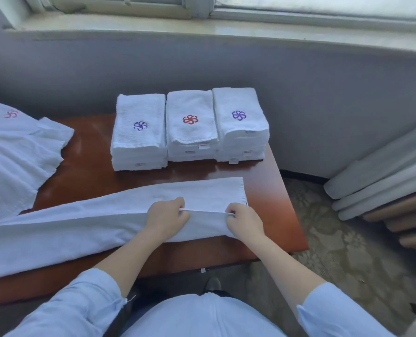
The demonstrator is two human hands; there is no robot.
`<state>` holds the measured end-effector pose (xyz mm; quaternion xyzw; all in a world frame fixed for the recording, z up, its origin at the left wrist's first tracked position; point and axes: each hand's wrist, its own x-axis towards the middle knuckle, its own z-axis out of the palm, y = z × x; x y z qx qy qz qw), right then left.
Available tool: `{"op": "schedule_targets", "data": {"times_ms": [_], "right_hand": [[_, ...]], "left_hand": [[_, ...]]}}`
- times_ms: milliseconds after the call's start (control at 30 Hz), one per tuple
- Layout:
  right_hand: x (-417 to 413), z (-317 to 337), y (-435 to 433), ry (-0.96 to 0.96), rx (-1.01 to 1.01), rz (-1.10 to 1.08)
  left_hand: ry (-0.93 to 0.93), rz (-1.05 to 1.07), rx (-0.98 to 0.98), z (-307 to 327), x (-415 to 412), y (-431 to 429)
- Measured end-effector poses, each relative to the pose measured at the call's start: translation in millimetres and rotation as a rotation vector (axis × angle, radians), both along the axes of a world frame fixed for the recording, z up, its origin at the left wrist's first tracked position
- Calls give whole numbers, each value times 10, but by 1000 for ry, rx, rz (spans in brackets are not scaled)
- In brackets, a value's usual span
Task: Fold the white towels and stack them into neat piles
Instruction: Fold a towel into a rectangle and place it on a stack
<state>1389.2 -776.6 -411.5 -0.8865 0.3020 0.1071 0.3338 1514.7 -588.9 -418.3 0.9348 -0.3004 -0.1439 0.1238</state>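
A long white towel (85, 224) lies folded lengthwise across the front of the brown table (270, 190). My left hand (166, 216) and my right hand (244, 220) each pinch the towel's folded edge near its right end, about a hand's width apart. Behind them stand three piles of folded white towels: the left pile (139, 135) with a purple flower mark, the middle pile (191, 127) with a red one, the right pile (239, 125) with a purple one.
A heap of unfolded white towels (15, 156) covers the table's left end. A grey wall and a window sill (202, 27) rise behind the table. Folded curtains (384, 188) hang at the right over patterned carpet (335, 251).
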Motion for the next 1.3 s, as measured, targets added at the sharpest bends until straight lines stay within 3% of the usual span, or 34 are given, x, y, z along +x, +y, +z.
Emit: {"op": "schedule_targets", "data": {"times_ms": [100,267,367,467,567,667,833,1067,1300], "right_hand": [[247,251,-254,28,82,-39],[470,446,-552,238,-215,217],[488,395,-625,18,-206,67],[518,347,-671,-285,94,-204],[511,276,-754,-357,222,-312],[414,182,-806,-283,201,-300],[174,42,-733,-255,28,-261],[-88,-200,-623,-54,-119,121],[-46,-201,-698,-117,-69,-213]], "left_hand": [[-28,92,-58,110,107,-153],[-52,133,-44,133,246,-332],[-59,168,-39,95,291,-388],[-102,190,-3,76,346,-426],[-137,203,43,45,393,-457],[-110,127,78,-17,354,-502],[60,-154,-57,-61,140,-733],[210,-397,104,-100,-22,-1024],[222,-391,161,-122,-4,-1053]]}}
